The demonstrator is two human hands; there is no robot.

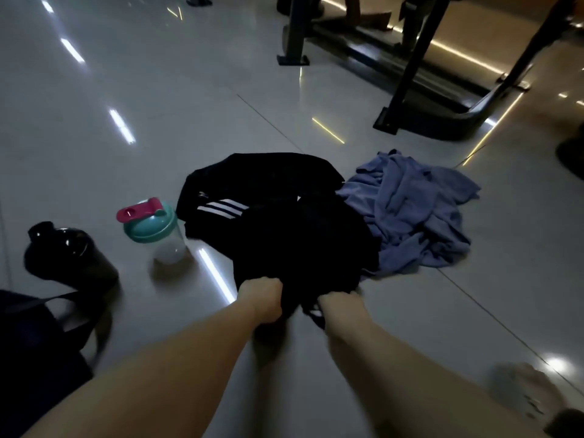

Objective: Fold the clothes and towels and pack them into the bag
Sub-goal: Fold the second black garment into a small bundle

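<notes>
The floor (164, 90) is laid with large pale grey tiles, polished to a high gloss. A thin grout line (268, 121) runs diagonally across it. The room is dim; cool white streaks (121, 126) of reflected strip lighting fall in a slanted row on the left. Warmer yellow streaks (328, 131) gleam nearer the top right. There a black metal frame (407, 74) stands on the tiles, possibly a piece of gym equipment, with a slanted bar ending in a flat foot. An upright post (295, 30) just beside it rests on a small foot plate. A dark rounded base (570, 156) shows at the right edge, cut off by the frame.
</notes>
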